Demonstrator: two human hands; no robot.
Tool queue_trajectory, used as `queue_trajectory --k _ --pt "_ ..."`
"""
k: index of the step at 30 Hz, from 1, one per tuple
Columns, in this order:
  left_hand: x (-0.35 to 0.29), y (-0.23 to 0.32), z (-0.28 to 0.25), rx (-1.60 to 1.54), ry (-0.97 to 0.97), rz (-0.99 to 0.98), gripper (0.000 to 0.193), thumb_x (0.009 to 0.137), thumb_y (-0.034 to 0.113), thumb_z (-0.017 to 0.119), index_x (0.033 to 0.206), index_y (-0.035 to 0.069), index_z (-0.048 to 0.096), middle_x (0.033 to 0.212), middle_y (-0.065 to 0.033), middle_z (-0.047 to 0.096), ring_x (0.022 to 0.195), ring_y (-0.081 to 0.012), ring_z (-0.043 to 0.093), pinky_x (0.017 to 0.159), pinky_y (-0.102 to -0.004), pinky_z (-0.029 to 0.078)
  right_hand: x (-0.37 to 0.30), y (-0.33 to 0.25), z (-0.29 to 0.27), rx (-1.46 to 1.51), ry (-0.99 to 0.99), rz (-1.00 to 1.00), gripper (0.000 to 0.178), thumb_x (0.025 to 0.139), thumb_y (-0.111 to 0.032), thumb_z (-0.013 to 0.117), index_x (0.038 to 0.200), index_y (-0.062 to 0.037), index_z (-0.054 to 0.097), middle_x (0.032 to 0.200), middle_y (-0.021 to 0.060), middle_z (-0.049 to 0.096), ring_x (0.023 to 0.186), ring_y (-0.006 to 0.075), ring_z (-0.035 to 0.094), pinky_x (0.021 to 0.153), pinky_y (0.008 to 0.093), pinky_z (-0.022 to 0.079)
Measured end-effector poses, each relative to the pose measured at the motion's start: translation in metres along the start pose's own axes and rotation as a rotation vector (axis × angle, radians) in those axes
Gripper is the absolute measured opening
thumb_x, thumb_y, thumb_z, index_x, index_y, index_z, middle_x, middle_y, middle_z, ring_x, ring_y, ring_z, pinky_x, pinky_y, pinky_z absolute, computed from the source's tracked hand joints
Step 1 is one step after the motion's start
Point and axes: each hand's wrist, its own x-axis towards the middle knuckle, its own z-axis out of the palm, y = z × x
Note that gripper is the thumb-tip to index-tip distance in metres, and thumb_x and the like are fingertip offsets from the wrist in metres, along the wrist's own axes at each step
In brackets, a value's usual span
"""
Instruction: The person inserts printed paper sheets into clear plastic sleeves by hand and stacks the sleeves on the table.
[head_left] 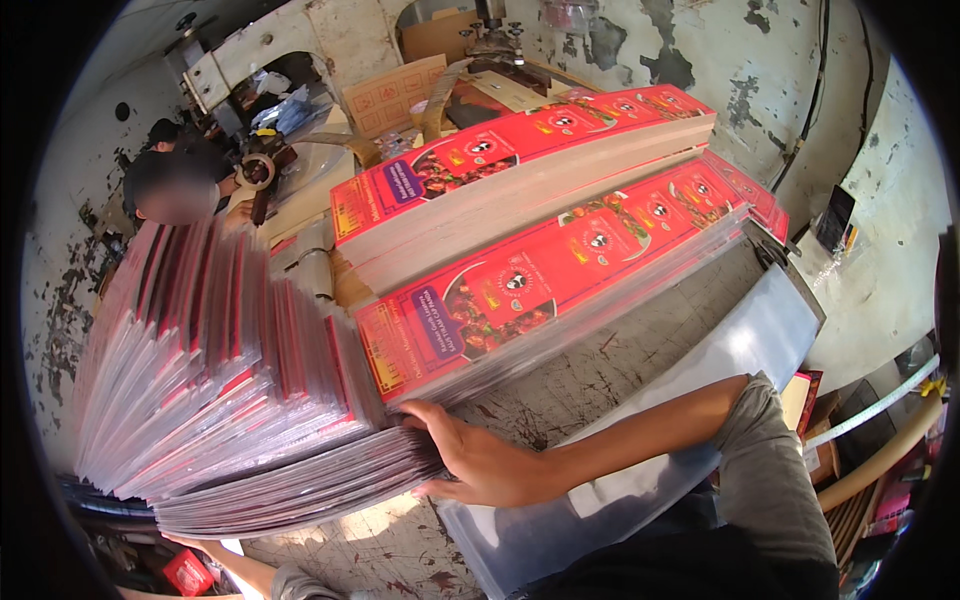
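Pinching in the right hand (490, 458) the right end of a bowed bundle of film-covered sheets (300, 490), stretched lengthwise leftward to the left hand (205, 547), underneath, too hidden to judge.

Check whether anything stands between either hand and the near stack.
Nothing visible does. The right hand grips the near stack directly at its right end; the left hand, partly hidden, is at the left end. The fanned stack sits behind, blocking neither.
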Motion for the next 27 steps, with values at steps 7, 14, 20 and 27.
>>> queue_trajectory --k 7,14,20,27 --pt "-0.009 0.002 -0.006 0.018 0.009 0.001 0.066 0.086 0.057 0.036 0.131 0.009 0.039 0.139 -0.0112 0.031 0.120 -0.0278 0.039 0.099 -0.0426 0.030 -0.004 -0.006 0.003 -0.234 -0.146 0.055 0.067 0.082 -0.029 0.059 0.122 0.0148 0.028 0.089 0.0249 0.049 0.079 0.0360 0.053 0.071 0.0398 0.045" --pt "-0.015 0.005 -0.009 0.049 0.017 0.017 0.066 0.086 0.057 0.036 0.130 0.009 0.041 0.138 -0.0111 0.032 0.119 -0.0273 0.040 0.097 -0.0424 0.031 0.002 -0.009 0.011 -0.213 -0.192 -0.029 0.073 0.079 -0.021 0.062 0.125 0.0174 0.019 0.110 0.0308 0.042 0.103 0.0392 0.045 0.089 0.0399 0.039" --pt "-0.014 0.005 -0.009 0.083 0.019 0.025 0.065 0.086 0.057 0.037 0.128 0.009 0.043 0.137 -0.0110 0.034 0.118 -0.0269 0.042 0.096 -0.0423 0.032 0.003 -0.005 0.013 -0.117 -0.203 0.014 0.082 0.081 -0.026 0.061 0.132 0.0114 0.008 0.122 0.0300 0.029 0.115 0.0391 0.036 0.099 0.0403 0.031" --pt "-0.003 0.019 -0.012 0.168 0.059 0.059 0.064 0.086 0.057 0.037 0.127 0.008 0.045 0.136 -0.0110 0.036 0.116 -0.0265 0.043 0.095 -0.0422 0.033 0.003 -0.017 -0.002 -0.227 -0.110 -0.027 0.086 0.076 -0.019 0.066 0.133 0.0097 0.009 0.127 0.0283 0.021 0.113 0.0412 0.036 0.098 0.0404 0.032"
